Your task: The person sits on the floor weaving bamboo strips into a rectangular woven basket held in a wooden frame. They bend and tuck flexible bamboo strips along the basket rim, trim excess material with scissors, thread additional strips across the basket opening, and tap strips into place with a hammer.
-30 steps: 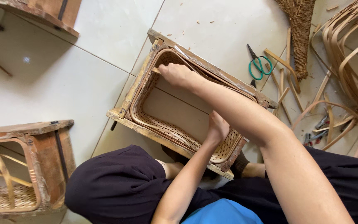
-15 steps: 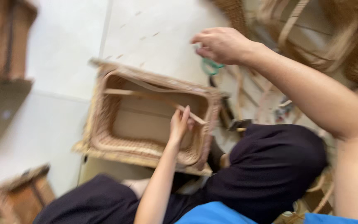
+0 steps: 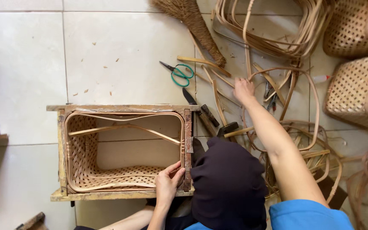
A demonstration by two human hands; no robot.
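The right hand [image 3: 243,90] has left the half-woven basket [image 3: 120,149] and now reaches, fingers loosely open, into loose rattan strips [image 3: 277,81] beside the scissors [image 3: 177,73]. The left hand [image 3: 169,181] still pinches the basket's rim at the near right corner of the wooden mould frame [image 3: 124,108] on the tiled floor [image 3: 107,51].

Green-handled scissors [image 3: 179,73], a broom [image 3: 192,21] and woven baskets [image 3: 356,89] lie on the tiled floor [image 3: 120,51].

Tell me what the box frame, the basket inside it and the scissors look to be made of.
Box frame: rough, unfinished wood, going by its worn grain. Basket: woven pale cane or rattan strips, with open lattice. Scissors: dark metal blades, green handles, probably plastic-coated.
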